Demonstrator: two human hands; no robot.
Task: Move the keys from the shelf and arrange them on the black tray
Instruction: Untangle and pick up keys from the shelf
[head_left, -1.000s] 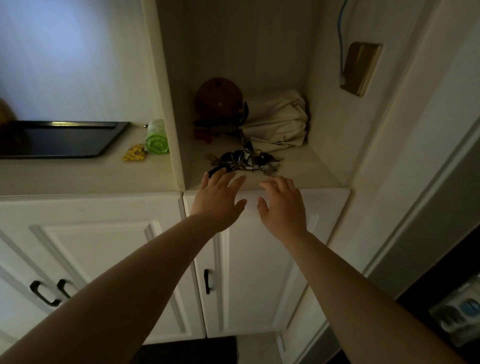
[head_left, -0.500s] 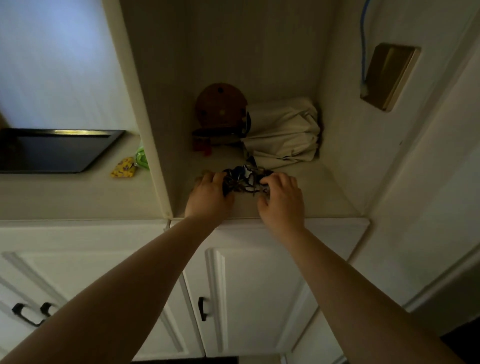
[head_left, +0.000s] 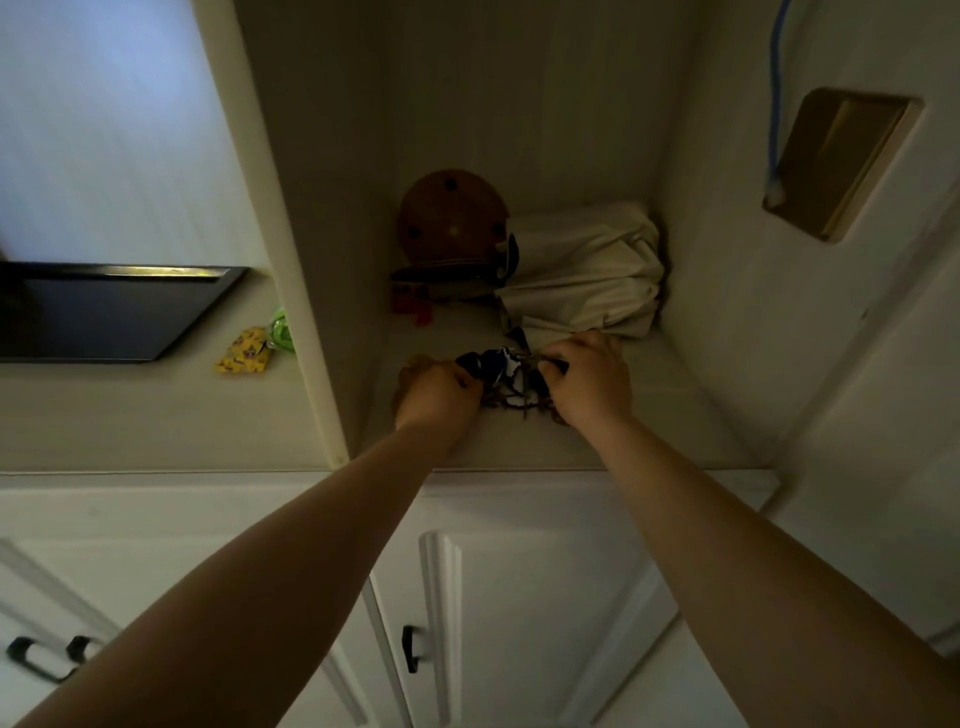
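Observation:
A dark tangle of keys (head_left: 506, 382) with black fobs lies on the floor of the open shelf (head_left: 524, 441). My left hand (head_left: 436, 397) is closed around the left side of the bunch. My right hand (head_left: 589, 384) is closed around its right side, so most of the keys are hidden under my fingers. The black tray (head_left: 109, 312) sits on the counter to the left of the shelf's side wall, with nothing showing on it.
Behind the keys lie a folded cream cloth bag (head_left: 582, 270), a round brown object (head_left: 449, 218) and small red pieces (head_left: 413, 306). A yellow packet (head_left: 244, 351) and a green roll (head_left: 280, 330) lie beside the tray. White cabinet doors with black handles (head_left: 410, 647) are below.
Both hands reached from the cabinet edge into the shelf and closed on the bunch of keys. The view has moved closer to the shelf.

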